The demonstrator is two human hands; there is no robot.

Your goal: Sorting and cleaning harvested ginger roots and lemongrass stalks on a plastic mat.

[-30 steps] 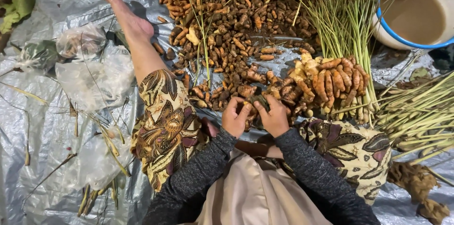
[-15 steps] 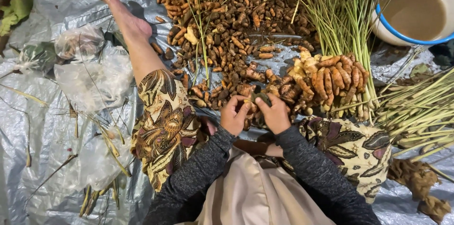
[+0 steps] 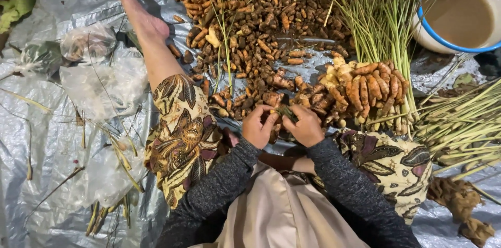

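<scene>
Turmeric root (image 3: 277, 115), seemingly, pinched by fingers of left hand (image 3: 257, 128) and right hand (image 3: 305, 127).

roots (image 3: 261, 29) left of stalks (image 3: 383, 23), bowl (image 3: 425, 39) right

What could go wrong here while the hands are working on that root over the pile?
The left hand and right hand pinch a small root piece in a close grip, so it could slip into the brown root pile and get lost. The basin of murky liquid sits right beside the green stalks; a nudge might slosh it over them. The outstretched bare foot lies close to the pile and could scatter roots.
</scene>
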